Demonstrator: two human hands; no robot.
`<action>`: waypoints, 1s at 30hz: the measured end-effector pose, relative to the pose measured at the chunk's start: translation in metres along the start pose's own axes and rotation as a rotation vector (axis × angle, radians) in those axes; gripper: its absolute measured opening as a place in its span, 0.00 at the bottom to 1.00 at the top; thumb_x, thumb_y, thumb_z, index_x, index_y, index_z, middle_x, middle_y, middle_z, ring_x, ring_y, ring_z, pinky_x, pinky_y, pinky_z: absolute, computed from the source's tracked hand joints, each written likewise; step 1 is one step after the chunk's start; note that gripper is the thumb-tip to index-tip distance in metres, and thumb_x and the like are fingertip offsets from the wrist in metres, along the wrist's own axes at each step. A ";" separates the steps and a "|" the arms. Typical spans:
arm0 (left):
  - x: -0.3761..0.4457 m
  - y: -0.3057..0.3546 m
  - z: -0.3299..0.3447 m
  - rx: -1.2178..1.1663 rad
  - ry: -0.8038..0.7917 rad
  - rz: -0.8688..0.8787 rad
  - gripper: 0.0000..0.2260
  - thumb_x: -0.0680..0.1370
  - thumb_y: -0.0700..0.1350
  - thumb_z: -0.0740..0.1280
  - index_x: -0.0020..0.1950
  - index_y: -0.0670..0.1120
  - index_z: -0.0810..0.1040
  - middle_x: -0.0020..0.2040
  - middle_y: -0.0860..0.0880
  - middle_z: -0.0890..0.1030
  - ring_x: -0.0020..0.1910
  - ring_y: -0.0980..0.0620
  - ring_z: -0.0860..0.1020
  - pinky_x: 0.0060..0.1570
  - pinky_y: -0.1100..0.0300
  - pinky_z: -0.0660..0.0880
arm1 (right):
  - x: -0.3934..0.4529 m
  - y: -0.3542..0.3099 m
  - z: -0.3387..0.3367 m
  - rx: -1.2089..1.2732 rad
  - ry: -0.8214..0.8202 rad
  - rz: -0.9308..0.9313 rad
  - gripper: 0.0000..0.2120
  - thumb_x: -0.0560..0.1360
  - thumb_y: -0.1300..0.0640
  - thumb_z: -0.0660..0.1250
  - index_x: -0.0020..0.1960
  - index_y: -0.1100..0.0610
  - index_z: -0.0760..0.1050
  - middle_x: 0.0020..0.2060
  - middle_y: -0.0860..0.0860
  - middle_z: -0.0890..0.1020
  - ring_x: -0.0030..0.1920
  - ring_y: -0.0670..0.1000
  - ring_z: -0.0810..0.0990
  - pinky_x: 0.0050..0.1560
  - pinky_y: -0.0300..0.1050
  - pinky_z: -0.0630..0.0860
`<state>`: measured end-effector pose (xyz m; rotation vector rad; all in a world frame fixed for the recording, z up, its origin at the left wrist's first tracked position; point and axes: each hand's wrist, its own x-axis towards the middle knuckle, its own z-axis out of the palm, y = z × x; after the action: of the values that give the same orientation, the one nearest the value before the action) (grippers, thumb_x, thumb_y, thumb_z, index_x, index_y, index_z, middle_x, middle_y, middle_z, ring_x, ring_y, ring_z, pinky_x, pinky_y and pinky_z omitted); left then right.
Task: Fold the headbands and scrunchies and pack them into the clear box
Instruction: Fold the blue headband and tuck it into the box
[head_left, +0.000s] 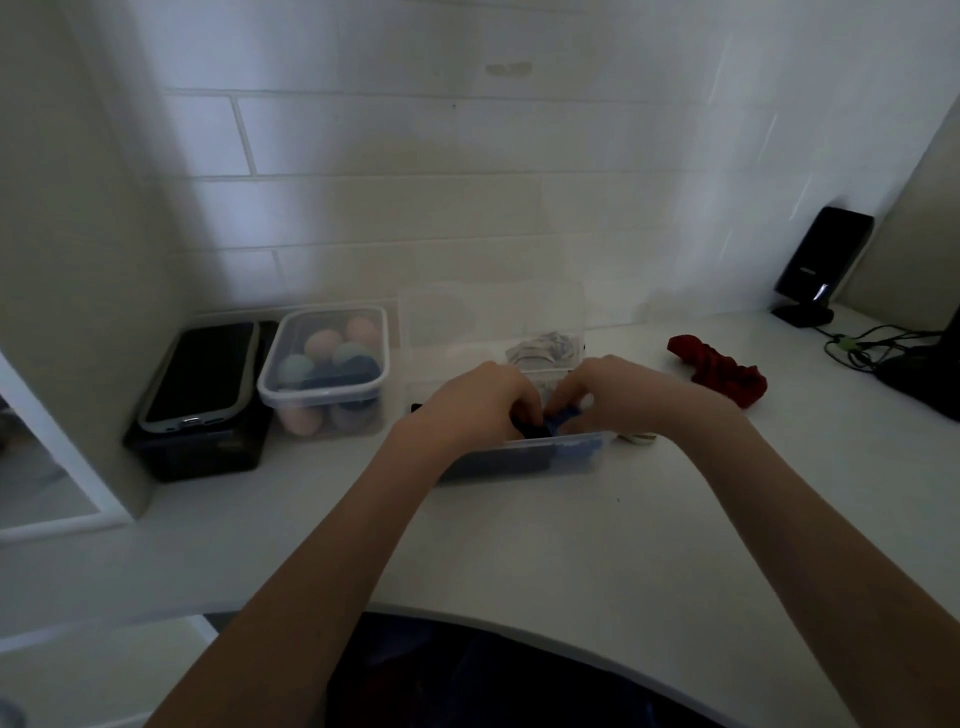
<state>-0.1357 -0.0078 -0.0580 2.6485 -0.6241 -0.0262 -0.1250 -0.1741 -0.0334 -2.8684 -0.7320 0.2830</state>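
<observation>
Both hands, the left hand (480, 400) and the right hand (618, 392), curl over the clear plastic box (524, 454), so their fingertips are hidden. Beneath the fingers, dark blue and black fabric (550, 418) shows only in part; whether either hand grips it cannot be told.

Single head cam, fwd and down, close over counter (519, 545) toward wall.

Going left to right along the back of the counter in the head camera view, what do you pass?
Phone on a dark box → lidded tub of coloured sponges → clear box with both hands in it → red scrunchie → black stand device.
</observation>
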 end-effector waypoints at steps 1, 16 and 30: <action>0.000 0.001 0.000 0.003 -0.009 0.002 0.07 0.70 0.42 0.70 0.45 0.49 0.84 0.44 0.47 0.85 0.42 0.48 0.81 0.47 0.51 0.79 | 0.001 -0.001 -0.001 -0.029 -0.030 -0.008 0.11 0.72 0.55 0.68 0.53 0.52 0.82 0.49 0.53 0.84 0.51 0.55 0.80 0.56 0.52 0.76; -0.010 -0.004 -0.006 -0.087 0.027 0.060 0.08 0.70 0.39 0.72 0.48 0.45 0.84 0.46 0.47 0.85 0.42 0.54 0.79 0.44 0.63 0.76 | 0.019 -0.006 -0.001 -0.198 -0.037 0.012 0.14 0.66 0.51 0.73 0.51 0.49 0.77 0.45 0.46 0.80 0.46 0.50 0.77 0.48 0.45 0.76; -0.048 -0.035 0.002 -0.418 0.593 -0.005 0.08 0.73 0.37 0.69 0.42 0.51 0.81 0.39 0.58 0.81 0.44 0.58 0.80 0.48 0.69 0.76 | -0.003 0.035 -0.015 0.613 0.482 0.008 0.06 0.71 0.65 0.71 0.47 0.61 0.83 0.40 0.57 0.85 0.36 0.50 0.83 0.43 0.33 0.80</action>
<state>-0.1648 0.0406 -0.0771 2.0988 -0.3572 0.5448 -0.1086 -0.2074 -0.0255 -2.2215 -0.4389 -0.1620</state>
